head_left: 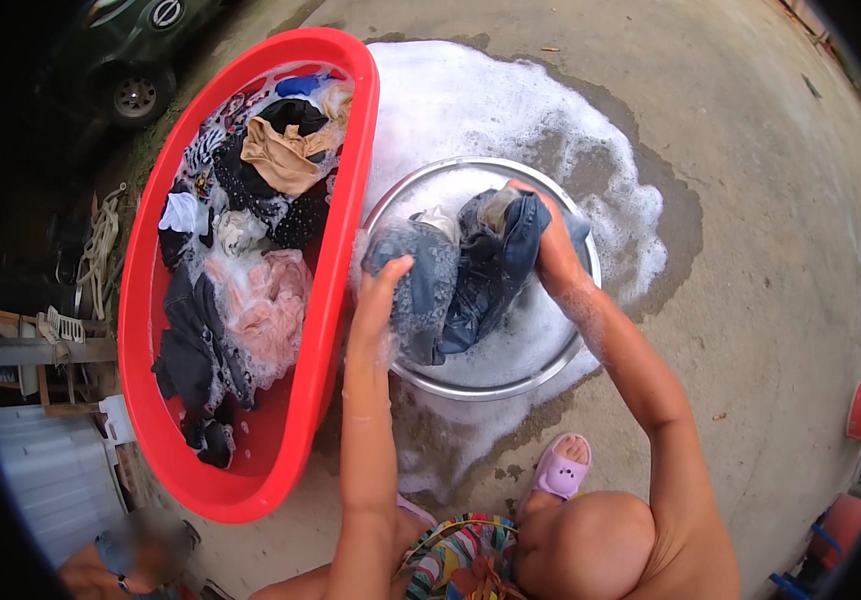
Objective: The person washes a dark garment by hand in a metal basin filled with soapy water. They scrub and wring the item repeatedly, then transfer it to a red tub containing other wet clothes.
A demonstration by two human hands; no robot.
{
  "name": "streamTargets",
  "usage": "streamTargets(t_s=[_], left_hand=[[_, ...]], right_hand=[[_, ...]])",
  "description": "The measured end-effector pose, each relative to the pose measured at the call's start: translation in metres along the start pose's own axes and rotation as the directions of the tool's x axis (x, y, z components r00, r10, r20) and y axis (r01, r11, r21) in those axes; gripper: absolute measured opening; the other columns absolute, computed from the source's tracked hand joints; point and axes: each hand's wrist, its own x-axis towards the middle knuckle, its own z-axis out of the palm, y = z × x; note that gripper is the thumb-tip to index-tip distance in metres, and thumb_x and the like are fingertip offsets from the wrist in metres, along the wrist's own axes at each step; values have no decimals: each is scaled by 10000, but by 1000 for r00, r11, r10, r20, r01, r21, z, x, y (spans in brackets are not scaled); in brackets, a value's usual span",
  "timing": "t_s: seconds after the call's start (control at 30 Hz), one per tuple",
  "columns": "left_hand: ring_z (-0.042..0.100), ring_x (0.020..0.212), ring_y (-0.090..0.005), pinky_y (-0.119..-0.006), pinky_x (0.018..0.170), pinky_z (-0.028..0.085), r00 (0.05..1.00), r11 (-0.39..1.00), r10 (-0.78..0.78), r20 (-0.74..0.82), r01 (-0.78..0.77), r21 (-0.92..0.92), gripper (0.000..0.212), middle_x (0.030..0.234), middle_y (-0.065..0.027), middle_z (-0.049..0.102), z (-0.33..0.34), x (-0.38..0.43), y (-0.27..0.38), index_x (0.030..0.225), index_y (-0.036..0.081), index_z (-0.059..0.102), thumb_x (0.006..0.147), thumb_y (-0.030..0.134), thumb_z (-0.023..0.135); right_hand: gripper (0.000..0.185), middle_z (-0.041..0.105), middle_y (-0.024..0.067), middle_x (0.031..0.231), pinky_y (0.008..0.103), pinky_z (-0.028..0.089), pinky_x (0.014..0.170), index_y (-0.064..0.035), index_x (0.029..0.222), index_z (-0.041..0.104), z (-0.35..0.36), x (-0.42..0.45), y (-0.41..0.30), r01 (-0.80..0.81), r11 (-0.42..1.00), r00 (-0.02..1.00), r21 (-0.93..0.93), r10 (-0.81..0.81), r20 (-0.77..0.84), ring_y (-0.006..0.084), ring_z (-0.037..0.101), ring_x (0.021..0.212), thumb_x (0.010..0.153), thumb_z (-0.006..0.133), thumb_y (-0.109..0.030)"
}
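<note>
A soapy pair of blue jeans [487, 277] is bunched up over a round metal basin [498, 391] filled with white suds. My left hand [382, 289] grips the foam-covered left part of the denim near the basin's left rim. At the far right side of the bundle, my right hand [547, 217] holds a gathered end of the cloth, its fingers partly hidden by the fabric. A patch of whitish cloth [439, 221] shows between the two denim parts.
Left of the basin stands a large red tub [352, 247] of wet, soapy clothes, including a pink garment [273, 307] and a tan one [280, 154]. Suds [460, 90] spread over the concrete. A person [142, 555] is at lower left; a parked vehicle [127, 52] stands at upper left.
</note>
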Motion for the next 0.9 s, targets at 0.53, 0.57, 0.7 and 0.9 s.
streamTargets(t_s=[0.53,0.57,0.7,0.9], left_hand=[[457,978,-373,-432,854,341,872,267,322,367,-456,849,510,1064,-226,497,13,38,-62,1080,-44,463,745,313,605],[474,953,-379,-439,831,362,864,218,326,384,-464,859,449,1031,-235,524,13,44,-74,1037,-38,504,749,292,599],[495,949,-395,-448,821,376,953,251,237,188,-247,936,438,972,-252,556,23,56,-105,1021,-54,513,792,320,515],[502,955,-429,-457,829,378,968,492,78,239,-246,835,463,1002,-286,536,14,81,-134,1040,-34,517,823,366,431]], right_hand=[[279,582,213,822,440,428,696,-68,973,464,33,69,93,279,521,929,-807,66,364,377,557,792,703,511,-120],[279,582,209,816,438,429,685,-71,970,464,28,70,103,309,488,925,-816,44,377,376,558,787,702,515,-126],[302,584,188,823,431,435,673,-74,979,460,14,73,133,337,342,927,-877,44,373,354,560,801,699,532,-162],[351,560,196,963,447,436,711,-74,1050,466,18,72,128,234,227,952,-945,146,271,344,553,851,711,523,-147]])
